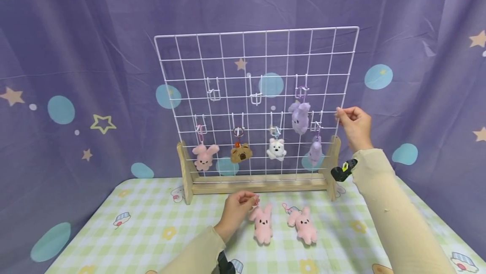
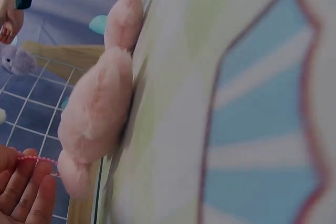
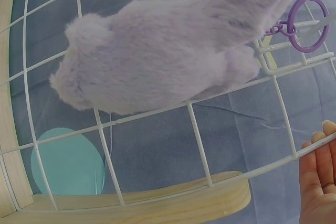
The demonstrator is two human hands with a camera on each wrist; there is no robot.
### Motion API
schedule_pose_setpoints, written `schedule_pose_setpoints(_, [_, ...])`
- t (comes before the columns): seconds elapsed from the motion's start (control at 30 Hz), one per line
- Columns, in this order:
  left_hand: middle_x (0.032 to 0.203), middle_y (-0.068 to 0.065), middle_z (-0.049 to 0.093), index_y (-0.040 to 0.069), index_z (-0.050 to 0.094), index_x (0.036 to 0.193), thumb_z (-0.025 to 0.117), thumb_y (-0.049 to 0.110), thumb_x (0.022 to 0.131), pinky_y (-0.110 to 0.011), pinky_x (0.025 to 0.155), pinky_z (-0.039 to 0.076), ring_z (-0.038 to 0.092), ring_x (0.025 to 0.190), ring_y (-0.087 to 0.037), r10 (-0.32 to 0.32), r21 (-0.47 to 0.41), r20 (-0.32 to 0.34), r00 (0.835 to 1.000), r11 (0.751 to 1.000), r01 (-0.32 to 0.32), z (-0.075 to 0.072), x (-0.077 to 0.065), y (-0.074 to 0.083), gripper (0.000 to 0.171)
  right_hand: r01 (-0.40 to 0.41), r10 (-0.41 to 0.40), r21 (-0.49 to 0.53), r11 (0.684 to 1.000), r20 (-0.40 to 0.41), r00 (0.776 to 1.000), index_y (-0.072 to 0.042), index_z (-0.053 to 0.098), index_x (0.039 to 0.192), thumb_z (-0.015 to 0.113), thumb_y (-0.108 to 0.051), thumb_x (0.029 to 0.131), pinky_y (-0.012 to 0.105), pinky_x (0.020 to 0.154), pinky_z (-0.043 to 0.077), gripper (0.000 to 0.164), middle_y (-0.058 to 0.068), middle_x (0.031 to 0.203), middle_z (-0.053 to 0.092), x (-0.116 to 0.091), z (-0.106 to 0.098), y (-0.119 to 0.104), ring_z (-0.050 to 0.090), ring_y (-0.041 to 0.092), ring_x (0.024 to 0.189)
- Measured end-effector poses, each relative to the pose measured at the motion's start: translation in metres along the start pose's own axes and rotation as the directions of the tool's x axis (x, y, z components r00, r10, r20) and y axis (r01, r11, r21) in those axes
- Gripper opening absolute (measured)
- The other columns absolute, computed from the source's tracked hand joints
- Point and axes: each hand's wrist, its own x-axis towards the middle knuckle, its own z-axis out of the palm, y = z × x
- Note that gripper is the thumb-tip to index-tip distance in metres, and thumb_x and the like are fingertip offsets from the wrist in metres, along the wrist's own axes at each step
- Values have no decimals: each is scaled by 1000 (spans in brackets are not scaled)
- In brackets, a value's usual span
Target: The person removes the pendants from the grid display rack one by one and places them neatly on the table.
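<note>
My left hand (image 1: 236, 211) pinches the pink bead chain (image 2: 34, 158) of a pink plush bunny keychain (image 1: 263, 226), whose body lies close over the tablecloth. Just to its right is a second pink plush bunny (image 1: 305, 226) with its own pink loop. With thumb and fingers, my right hand (image 1: 357, 126) grips the right edge wire of the white grid rack (image 1: 255, 32). Nearest to that hand, a purple plush (image 3: 152, 56) hangs by a purple ring from a hook. Below it hangs another purple plush (image 1: 315, 151), seen side-on.
On lower hooks hang a pink bunny (image 1: 205, 158), a brown bear head (image 1: 241, 153) and a white bear (image 1: 276, 150). Two upper hooks, left (image 1: 214, 94) and middle (image 1: 256, 98), carry nothing. A wooden base (image 1: 258, 186) supports the rack before a purple curtain (image 1: 95, 54).
</note>
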Motion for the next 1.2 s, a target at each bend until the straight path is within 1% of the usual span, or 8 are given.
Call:
schedule_pose_setpoints(0.07, [87,-15,70,-4,67,92,65,6,87,-27,67,56,66,78,-21,-12,16,4,1000,1000,11,0,6,-9,12,-5,5,-5,1000,0,1000,-8,59,71,67,-2,85,14,57,50,17,-8,61,65,0,0,-1,59,3,55])
schedule_pose_setpoints(0.2, [83,-10,70,-1,70,91,69,13,85,-21,64,53,64,74,-14,-3,76,7,1000,997,2,-2,14,-16,15,-24,24,2,1000,-4,1000,-8,60,71,68,-2,84,13,57,50,17,-8,61,65,0,-1,-2,59,4,56])
schedule_pose_setpoints(0.4, [81,-6,71,4,73,89,71,17,84,-20,63,51,61,71,-9,8,170,-1,1000,985,-8,-8,20,-16,14,-15,15,-20,1000,-2,1000,-10,60,71,68,-4,85,13,57,49,17,-9,61,65,1,1,-1,59,3,56])
schedule_pose_setpoints(0.53, [82,-6,72,5,74,88,71,16,84,-21,64,51,61,72,-8,15,205,1,1000,979,-15,-11,20,-14,12,-14,15,-16,1000,1,1000,-10,60,71,68,-4,85,13,57,49,17,-9,61,65,1,1,0,58,4,56])
schedule_pose_setpoints(0.83, [84,-5,73,6,75,88,71,16,84,-23,66,51,62,74,-8,-2,199,-9,1000,980,4,-14,23,-15,11,-3,3,-12,1000,-4,1000,-10,59,70,67,-3,85,13,55,48,19,-9,60,65,0,0,1,58,3,54])
schedule_pose_setpoints(0.9, [85,-6,73,5,75,88,71,15,84,-23,66,51,63,75,-9,6,194,-6,1000,981,-5,-16,23,-14,12,-7,7,-5,1000,-4,1000,-10,60,70,68,-3,85,13,55,48,19,-9,60,65,0,0,0,58,3,54])
schedule_pose_setpoints(1.13, [86,-7,73,3,74,92,70,15,85,-23,68,51,65,78,-10,16,188,-1,1000,982,-16,-25,24,2,15,-18,19,12,1000,-14,1000,-8,60,69,67,0,84,13,53,48,18,-8,59,65,1,1,1,58,2,52])
schedule_pose_setpoints(1.2, [87,-8,73,2,74,94,70,16,85,-23,67,51,66,78,-10,35,187,2,999,982,-35,-28,27,8,16,-15,16,14,1000,-21,1000,-8,60,69,67,0,84,12,52,48,18,-8,58,65,1,0,1,58,2,52])
